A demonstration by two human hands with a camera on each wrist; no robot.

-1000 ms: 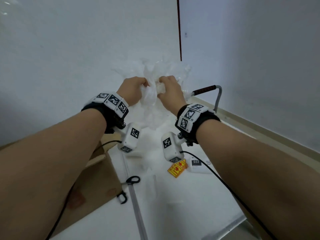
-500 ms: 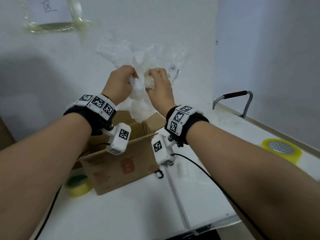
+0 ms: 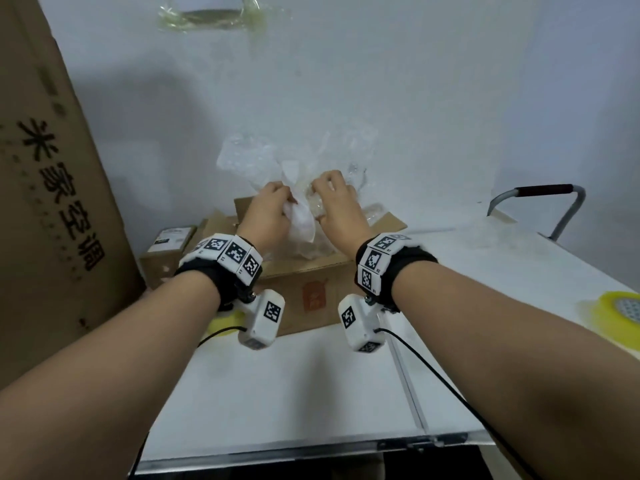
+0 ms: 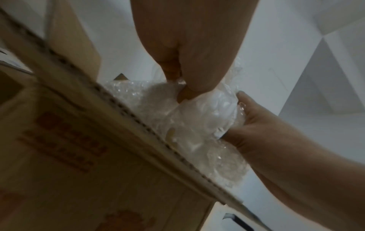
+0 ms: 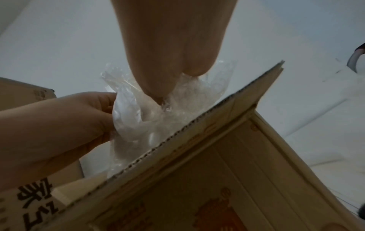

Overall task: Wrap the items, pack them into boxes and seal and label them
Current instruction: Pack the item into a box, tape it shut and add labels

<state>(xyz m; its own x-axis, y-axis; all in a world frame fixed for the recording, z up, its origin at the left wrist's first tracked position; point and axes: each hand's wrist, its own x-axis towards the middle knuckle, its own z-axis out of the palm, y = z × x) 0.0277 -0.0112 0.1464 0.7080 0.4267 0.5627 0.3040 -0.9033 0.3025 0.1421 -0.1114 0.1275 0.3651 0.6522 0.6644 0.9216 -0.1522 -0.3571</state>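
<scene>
Both hands hold a crumpled bundle of clear bubble wrap point(image 3: 301, 216) around a white item, just above an open brown cardboard box point(image 3: 311, 292) at the back of the white table point(image 3: 311, 393). My left hand point(image 3: 270, 206) grips the bundle's left side, my right hand point(image 3: 332, 199) grips its right side. In the left wrist view the bubble wrap bundle point(image 4: 199, 118) hangs over the box's near wall point(image 4: 82, 156), its lower end inside the box. The right wrist view shows the same bundle point(image 5: 142, 118) behind the box flap point(image 5: 227, 125). The item inside is hidden.
A tall brown carton point(image 3: 52, 202) with printed characters stands at the left. A small box point(image 3: 166, 247) sits behind the open one. A yellow tape roll point(image 3: 620, 310) lies at the right edge, another yellow roll point(image 3: 225, 323) by the box. A metal handle point(image 3: 540, 202) rises at the back right.
The view swung left, and both hands carried the wrapped bundle from over the table's right part to above the open box, lowering it toward the opening.
</scene>
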